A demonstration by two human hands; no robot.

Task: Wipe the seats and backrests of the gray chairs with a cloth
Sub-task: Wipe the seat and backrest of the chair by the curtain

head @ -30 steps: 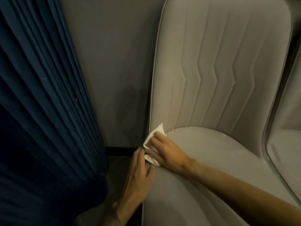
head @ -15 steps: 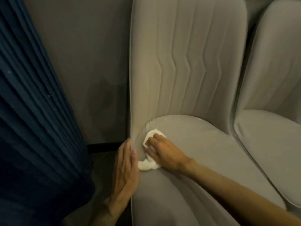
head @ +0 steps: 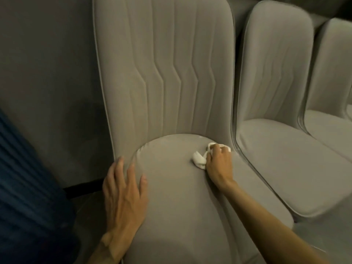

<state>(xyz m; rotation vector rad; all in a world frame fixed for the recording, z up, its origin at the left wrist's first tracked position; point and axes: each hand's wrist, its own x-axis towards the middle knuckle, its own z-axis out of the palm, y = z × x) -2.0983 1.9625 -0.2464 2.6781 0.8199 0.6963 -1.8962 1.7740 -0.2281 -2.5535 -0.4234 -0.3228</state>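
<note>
The right hand (head: 219, 162) grips a white cloth (head: 199, 160) on the gray chair's seat (head: 171, 187). The left hand (head: 122, 193) rests flat, fingers spread, on the seat's left edge

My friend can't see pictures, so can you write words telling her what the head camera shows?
A person's right hand holds a crumpled white cloth on the seat of a gray chair, while the left hand rests flat on the seat's left edge. A second chair stands at right, a blue curtain at left.
</note>
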